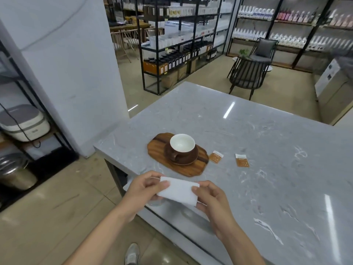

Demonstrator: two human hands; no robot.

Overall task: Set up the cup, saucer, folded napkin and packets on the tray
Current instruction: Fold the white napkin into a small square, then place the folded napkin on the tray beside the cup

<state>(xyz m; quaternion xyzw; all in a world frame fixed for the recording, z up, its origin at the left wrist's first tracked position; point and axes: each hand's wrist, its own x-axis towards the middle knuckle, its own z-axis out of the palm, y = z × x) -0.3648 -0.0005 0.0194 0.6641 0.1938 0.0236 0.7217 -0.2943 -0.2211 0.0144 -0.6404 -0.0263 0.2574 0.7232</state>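
A brown cup (181, 148) with a white inside stands on a brown saucer (191, 159), which rests on the wooden tray (158, 148) on the grey marble counter. Two orange-and-white packets lie on the counter right of the tray, one (216, 157) close to it and one (242, 160) farther right. Both of my hands hold a white folded napkin (178, 190) above the counter's near edge, in front of the tray. My left hand (145, 190) pinches its left end and my right hand (212, 199) pinches its right end.
The counter (267, 150) stretches far to the right and back. Left of it are a white pillar (72, 73), a shelf with an appliance (23, 123) and a metal bin (15, 173). Black shelving and a dark chair (248, 73) stand beyond the counter. My shoe (132, 253) shows below.
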